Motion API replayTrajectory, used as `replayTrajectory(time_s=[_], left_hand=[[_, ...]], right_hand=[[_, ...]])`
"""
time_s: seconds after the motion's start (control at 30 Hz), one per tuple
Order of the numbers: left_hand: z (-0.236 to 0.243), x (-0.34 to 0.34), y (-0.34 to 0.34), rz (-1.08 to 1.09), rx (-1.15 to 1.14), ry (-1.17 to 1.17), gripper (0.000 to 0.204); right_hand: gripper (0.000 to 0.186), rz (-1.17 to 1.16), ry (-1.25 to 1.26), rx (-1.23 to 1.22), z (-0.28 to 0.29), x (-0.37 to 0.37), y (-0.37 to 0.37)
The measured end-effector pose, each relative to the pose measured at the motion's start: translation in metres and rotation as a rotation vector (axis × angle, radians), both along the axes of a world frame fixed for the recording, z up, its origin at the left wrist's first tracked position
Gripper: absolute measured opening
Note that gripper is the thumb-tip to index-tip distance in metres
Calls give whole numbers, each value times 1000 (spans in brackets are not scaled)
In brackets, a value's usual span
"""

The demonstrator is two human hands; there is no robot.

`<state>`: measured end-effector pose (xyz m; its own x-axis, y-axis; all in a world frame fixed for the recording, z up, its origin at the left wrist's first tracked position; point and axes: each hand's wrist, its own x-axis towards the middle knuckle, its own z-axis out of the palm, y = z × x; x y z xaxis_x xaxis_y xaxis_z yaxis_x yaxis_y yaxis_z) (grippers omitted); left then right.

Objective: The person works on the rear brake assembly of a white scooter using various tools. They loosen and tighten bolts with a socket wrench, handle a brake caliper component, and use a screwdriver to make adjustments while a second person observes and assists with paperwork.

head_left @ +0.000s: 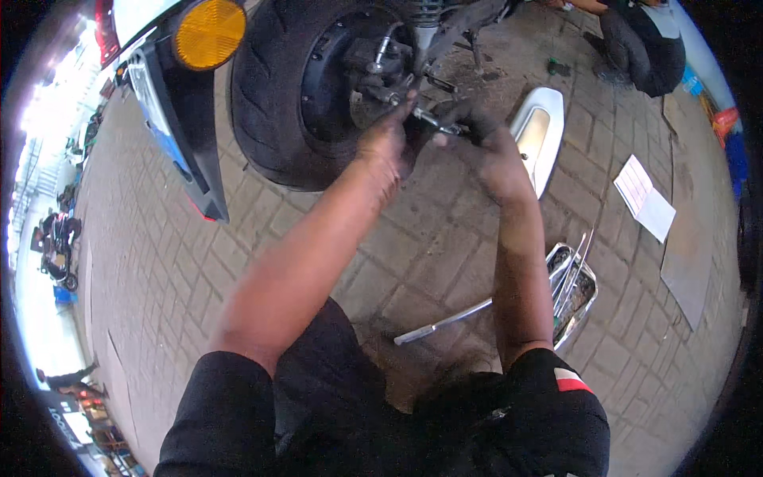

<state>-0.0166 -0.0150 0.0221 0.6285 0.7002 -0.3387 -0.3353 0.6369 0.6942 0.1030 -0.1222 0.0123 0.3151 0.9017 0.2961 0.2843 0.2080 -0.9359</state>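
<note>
Both of my hands are up at the scooter's rear wheel (266, 95), beside its dark hub. A short chrome bar that looks like a socket wrench (429, 118) spans the gap between them. My right hand (489, 147) is closed round its outer end. Close to the hub parts, my left hand (388, 143) has its fingers bent round the inner end. Dark smears cover the fingers, and some blur hides the exact grip. A shock absorber (427, 20) rises above the hub.
A white cover panel (543, 131) lies right of my right hand. On the brick paving (445, 254) are a metal tray (590, 298) of tools, a long chrome handle (433, 327) and an open booklet (645, 199). Another person (644, 48) crouches at the upper right.
</note>
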Motion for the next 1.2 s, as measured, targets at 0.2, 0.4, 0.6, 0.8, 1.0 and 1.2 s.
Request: replayTrajectory(time_s=[0.2,0.4,0.6,0.8,1.0,1.2], left_hand=[[-5,7,1,21,-12,13,21],[6,-7,2,72,3,-22,20],[-3,-18,12,-42,-23,-152,20],[-7,-20,18,-67,-77,-170,18],[8,-36,-17,-46,-10,85,17],[19,-47,-27,-17,173,163,19]], right_hand=[[52,58,924,125,-57,35,61],[38,219,1196,-128,-39,-16,98],[32,90,1234,-264,-46,-16,120],[29,256,1400,-149,-70,-15,120],[33,274,1059,-82,-40,-26,113],[38,89,820,54,-50,-35,108]])
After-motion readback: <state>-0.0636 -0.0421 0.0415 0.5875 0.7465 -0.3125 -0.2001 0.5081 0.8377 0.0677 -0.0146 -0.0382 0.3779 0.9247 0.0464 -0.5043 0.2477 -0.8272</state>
